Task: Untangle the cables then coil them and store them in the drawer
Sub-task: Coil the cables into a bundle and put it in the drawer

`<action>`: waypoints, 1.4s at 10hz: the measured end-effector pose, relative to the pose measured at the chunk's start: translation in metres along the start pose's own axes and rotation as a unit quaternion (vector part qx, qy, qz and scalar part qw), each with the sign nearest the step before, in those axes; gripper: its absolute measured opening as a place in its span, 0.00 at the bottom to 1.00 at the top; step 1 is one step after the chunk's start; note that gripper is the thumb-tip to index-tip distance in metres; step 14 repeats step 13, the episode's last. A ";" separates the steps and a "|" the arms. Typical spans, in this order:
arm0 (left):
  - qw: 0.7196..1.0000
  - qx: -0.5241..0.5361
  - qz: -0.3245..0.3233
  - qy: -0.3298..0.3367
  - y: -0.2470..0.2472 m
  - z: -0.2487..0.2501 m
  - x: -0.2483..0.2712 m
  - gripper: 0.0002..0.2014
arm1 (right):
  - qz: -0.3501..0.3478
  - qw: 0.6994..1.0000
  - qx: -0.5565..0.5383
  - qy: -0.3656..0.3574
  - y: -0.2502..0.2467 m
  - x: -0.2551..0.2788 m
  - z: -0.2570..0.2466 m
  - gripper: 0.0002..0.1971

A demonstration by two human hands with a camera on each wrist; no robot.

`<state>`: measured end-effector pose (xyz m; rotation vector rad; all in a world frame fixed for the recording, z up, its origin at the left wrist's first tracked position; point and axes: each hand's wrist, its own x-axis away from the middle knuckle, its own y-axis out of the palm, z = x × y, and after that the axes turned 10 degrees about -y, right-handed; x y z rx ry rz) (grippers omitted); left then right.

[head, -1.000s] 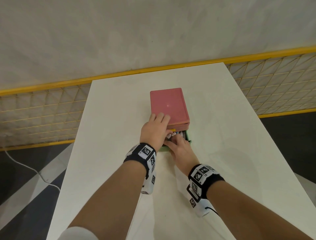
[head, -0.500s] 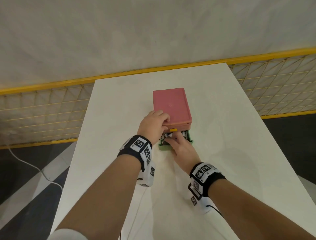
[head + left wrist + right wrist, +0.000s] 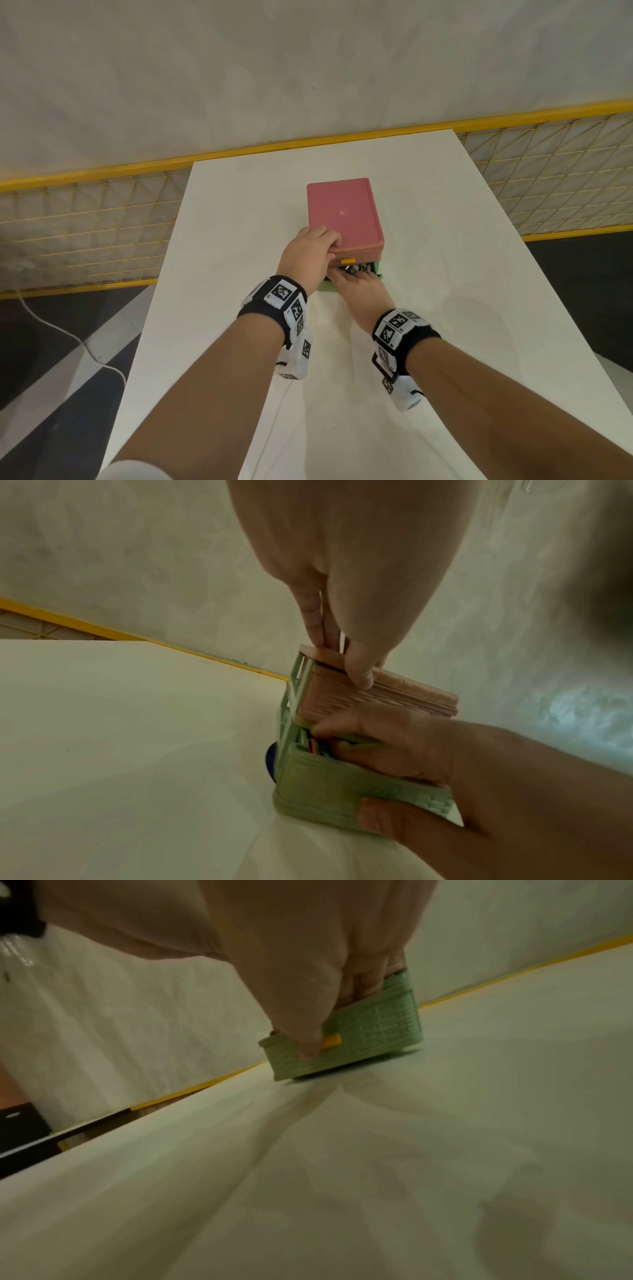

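My left hand (image 3: 310,253) steadies the light pink box (image 3: 344,214) while my right hand (image 3: 359,291) pinches its green drawer (image 3: 346,788) front, tucking springy cables (image 3: 358,268).

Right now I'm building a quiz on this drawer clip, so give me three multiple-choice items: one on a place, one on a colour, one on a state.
1. Where does the left hand rest?
A. on the pink box top
B. flat on the table
C. on the yellow rail

2. What colour is the drawer that is pulled out?
A. blue
B. green
C. pink

3. What state is that drawer in?
A. fully shut
B. partly open, with cables inside
C. lifted off the table

Answers: 1 A, its fingers lie over the near edge of the pink box. 2 B, both wrist views show a green front. 3 B, cables show in the gap where the right hand reaches in.
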<state>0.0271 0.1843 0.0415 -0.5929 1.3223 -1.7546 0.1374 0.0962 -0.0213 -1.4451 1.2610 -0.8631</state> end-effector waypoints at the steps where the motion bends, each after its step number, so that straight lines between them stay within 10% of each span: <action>1: 1.000 0.001 0.001 0.002 0.000 0.000 0.000 0.08 | -0.008 1.000 -0.006 -0.025 0.005 -0.001 0.006 0.29; 7: 1.000 0.005 0.013 0.000 0.002 0.001 0.001 0.07 | 0.173 0.979 -0.103 -0.011 0.020 -0.006 0.012 0.15; 8: 1.000 0.005 0.017 -0.004 0.004 0.001 0.001 0.08 | 0.312 0.933 -0.144 0.102 0.011 0.014 0.013 0.26; 10: 1.000 0.006 0.021 0.001 0.006 -0.001 0.001 0.08 | 0.293 0.886 -0.170 0.318 0.005 -0.012 0.025 0.59; 14: 0.992 0.130 0.008 0.000 -0.015 -0.009 0.001 0.09 | 0.309 0.893 -0.175 0.277 -0.021 -0.004 0.028 0.46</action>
